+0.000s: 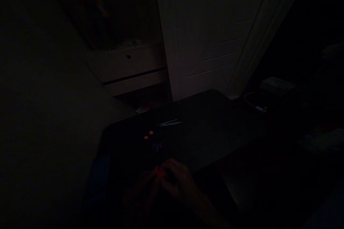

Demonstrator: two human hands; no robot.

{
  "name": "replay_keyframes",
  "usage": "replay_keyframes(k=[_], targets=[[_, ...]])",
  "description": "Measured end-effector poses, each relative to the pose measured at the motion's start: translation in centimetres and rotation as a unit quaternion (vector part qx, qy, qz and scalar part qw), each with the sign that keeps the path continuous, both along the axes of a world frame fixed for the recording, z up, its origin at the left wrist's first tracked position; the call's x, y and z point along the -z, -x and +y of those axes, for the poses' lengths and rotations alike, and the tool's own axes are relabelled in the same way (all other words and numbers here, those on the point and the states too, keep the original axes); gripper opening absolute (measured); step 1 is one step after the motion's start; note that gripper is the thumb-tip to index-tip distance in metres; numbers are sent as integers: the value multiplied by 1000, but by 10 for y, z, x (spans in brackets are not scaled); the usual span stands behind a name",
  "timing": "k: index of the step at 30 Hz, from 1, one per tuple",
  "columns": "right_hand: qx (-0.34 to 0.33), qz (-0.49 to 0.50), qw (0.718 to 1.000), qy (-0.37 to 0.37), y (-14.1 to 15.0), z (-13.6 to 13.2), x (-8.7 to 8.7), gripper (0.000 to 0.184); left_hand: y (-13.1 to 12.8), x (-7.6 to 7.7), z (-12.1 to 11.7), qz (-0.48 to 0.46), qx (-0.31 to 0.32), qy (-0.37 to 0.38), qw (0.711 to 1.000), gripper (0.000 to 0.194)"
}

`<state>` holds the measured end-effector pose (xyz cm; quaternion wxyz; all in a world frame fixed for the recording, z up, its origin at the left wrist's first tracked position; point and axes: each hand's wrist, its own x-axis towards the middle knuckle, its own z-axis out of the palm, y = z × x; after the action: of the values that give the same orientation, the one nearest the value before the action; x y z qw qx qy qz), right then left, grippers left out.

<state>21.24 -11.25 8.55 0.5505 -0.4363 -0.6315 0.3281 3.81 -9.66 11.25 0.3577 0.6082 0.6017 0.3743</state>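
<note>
Dark table [209,114], centre. Right hand [178,177] and left hand [143,186], lower centre: fingertips pinching small red piece [161,173]; work on it judged unfinished. Left unheld: thin sticks [170,123], mid-frame; purple piece [158,146], two orange pieces [146,137], left of centre. Joins: too dim to tell.

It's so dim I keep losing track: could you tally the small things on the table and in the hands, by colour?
Orange pieces: 2
Pale thin sticks: seemingly 3, overlapping
Purple cluster: 1, too dark to count its parts
Reddish item between left hand and right hand: 1
Total: about 7
</note>
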Motion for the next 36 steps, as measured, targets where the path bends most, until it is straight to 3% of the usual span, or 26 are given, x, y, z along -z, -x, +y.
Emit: replay_keyframes(k=[7, 12, 17, 24, 27, 32, 36], targets=[[12, -64, 993, -98, -2, 1, 2, 18, -11, -2, 1, -29, -19, 29, 999, 37], [27, -120, 983, -136, -4, 2, 6, 19, -14, 2, 5, -54, 14, 48, 997, 44], [32, -119, 985, -121, -7, -1, 4, 15, -12, 10, 8, -61, 26, 71, 995, 45], [19, -4, 994, -107, -2, 1, 4, 15, 0, 14, 10, -44, -20, 78, 996, 50], [25, 32, 997, -68, 1, 1, 4, 18, 4, 14, 11, -27, -39, 98, 994, 52], [20, 23, 999, -10, 1, 0, 5, 22, 4, 17, 10, -18, -69, 91, 993, 57], [-5, 21, 1000, 0, -1, 0, 7, 26, 4, 22, 9, -27, -57, 77, 995, 53]])
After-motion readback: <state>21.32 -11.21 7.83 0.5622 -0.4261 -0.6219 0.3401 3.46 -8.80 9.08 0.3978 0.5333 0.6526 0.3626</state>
